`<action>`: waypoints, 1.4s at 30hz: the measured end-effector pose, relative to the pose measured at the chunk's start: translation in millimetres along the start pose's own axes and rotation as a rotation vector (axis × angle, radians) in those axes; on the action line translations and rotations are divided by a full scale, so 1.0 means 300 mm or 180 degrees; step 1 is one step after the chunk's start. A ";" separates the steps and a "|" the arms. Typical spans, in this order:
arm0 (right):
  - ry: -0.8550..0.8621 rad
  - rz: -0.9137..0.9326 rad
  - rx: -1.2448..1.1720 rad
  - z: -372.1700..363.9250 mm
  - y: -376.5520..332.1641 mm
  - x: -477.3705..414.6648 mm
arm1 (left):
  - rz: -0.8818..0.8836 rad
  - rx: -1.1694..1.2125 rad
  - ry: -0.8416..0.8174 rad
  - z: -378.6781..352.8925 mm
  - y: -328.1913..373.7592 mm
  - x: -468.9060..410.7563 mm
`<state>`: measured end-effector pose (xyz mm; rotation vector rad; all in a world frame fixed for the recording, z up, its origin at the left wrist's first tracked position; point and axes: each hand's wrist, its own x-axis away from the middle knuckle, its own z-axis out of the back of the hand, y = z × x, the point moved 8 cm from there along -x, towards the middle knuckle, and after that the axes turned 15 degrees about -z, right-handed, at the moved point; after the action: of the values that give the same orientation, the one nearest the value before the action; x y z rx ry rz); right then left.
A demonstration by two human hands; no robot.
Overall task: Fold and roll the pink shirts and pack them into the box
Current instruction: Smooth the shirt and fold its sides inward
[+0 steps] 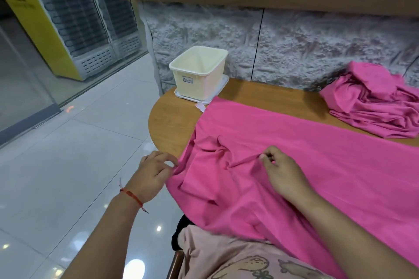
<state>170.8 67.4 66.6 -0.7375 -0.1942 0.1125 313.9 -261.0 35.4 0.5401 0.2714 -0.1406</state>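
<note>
Both hands (154, 174) (280, 171) seemingly pinch pink shirt (294, 138).

A: Left hand (152, 176), findings?
B: Thin red thread bracelet (132, 196) at the wrist, knotted, loose ends trailing.
A: Clothing?
B: Pale pink top (217, 253), cartoon print (250, 265) in brown outline, one flower noted. Both forearms are bare.
</note>
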 end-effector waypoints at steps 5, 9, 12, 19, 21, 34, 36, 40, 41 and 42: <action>-0.0098 -0.0048 0.0171 -0.011 -0.001 -0.004 | 0.0071 -0.0334 -0.0202 0.053 -0.006 0.029; -0.0153 -0.0018 0.0325 -0.041 -0.011 0.010 | -0.0321 -0.0952 -0.0649 0.013 0.066 -0.033; -0.0179 0.0012 0.0452 -0.045 -0.020 0.014 | -0.0233 -0.0575 -0.0855 -0.031 0.089 -0.049; -0.0202 0.0084 0.0566 -0.041 -0.029 0.024 | 0.1000 -0.1529 -0.1727 -0.040 -0.009 -0.021; -0.0221 0.0094 0.0566 -0.047 -0.029 0.029 | 0.0809 -0.1604 -0.1284 -0.035 0.033 -0.070; -0.0221 0.0197 0.0496 -0.035 -0.036 0.023 | 0.1236 0.1836 0.0354 -0.128 0.127 -0.090; -0.0240 0.0255 0.0405 -0.031 -0.044 0.024 | 0.1610 0.2326 0.0708 -0.085 0.126 -0.031; -0.0555 0.0502 0.0192 -0.061 -0.060 0.040 | 0.1730 0.2879 0.0625 -0.014 0.114 0.108; -0.0721 0.0555 0.0122 -0.076 -0.063 0.047 | 0.1595 0.2942 0.0615 0.015 0.113 0.143; -0.0904 0.0590 0.0084 -0.093 -0.064 0.053 | 0.1501 0.3007 0.0648 0.044 0.112 0.177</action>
<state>193.1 37.6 61.6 -0.7107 -0.3941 0.3966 374.4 -242.8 47.2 1.5439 0.2589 0.2675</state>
